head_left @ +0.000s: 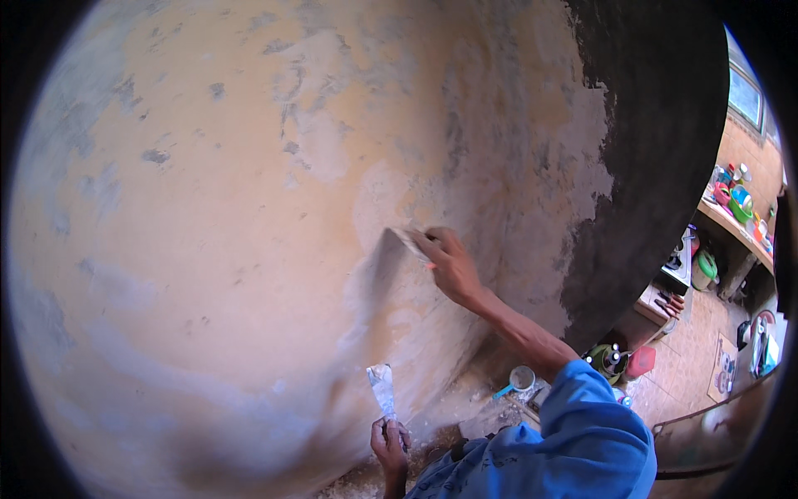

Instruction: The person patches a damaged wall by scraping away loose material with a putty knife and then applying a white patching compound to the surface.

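My right hand [451, 264] is stretched out to the wall [208, 274], fingers wrapped round a scraper [406, 243]. The scraper's pale edge rests against the wall or very near it; most of its handle is hidden in my grip. Lower down, my left hand [391, 442] holds a putty knife [381, 389] upright by the handle. White putty smears cover its blade, with a small lump near the tip. The wall is yellowish, with patchy whitish filler and grey marks around my right hand.
A dark unpainted strip [657, 125] borders the wall on the right. Below my right arm stand a cup with a blue handle [521, 380], a green gas cylinder [607, 359] and a red container [641, 363]. Farther right, a shelf [731, 220] carries colourful kitchenware above a tiled floor [686, 353].
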Demonstrator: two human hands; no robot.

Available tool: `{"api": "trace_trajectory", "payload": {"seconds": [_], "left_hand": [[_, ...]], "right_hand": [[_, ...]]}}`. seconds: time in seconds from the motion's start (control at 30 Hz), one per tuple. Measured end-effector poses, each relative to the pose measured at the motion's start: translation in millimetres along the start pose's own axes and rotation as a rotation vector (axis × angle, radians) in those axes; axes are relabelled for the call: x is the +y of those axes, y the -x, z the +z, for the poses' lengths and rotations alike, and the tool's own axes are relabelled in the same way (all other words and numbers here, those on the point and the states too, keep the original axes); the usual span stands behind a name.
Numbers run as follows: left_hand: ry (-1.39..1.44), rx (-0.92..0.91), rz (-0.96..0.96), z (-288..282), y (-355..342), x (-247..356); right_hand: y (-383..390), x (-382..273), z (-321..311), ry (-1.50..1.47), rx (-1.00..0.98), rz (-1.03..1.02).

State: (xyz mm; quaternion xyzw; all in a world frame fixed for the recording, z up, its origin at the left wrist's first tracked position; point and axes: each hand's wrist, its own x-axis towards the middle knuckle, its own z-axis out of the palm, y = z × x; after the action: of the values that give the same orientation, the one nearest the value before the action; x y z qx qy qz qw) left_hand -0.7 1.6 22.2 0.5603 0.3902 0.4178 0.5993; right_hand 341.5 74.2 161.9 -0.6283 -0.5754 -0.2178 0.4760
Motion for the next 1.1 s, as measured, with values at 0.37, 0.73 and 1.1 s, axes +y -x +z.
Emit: {"api": "trace_trajectory", "payload": {"seconds": [0.37, 0.73, 1.1], "left_hand": [[-0.021, -0.161, 0.147, 45.3, -50.6, 62.0], [0.067, -0.251, 0.173, 69.7, -38.4, 99.3], [0.073, -0.071, 0.292, 53.4, -45.5, 103.2]], "right_hand": [[75.8, -56.6, -83.3, -0.195, -0.304, -0.048], [63.4, -72.1, -114.0, -0.089, -0.143, -0.164], [80.1, -53.3, -100.3, -0.188, -0.33, -0.024]]}}
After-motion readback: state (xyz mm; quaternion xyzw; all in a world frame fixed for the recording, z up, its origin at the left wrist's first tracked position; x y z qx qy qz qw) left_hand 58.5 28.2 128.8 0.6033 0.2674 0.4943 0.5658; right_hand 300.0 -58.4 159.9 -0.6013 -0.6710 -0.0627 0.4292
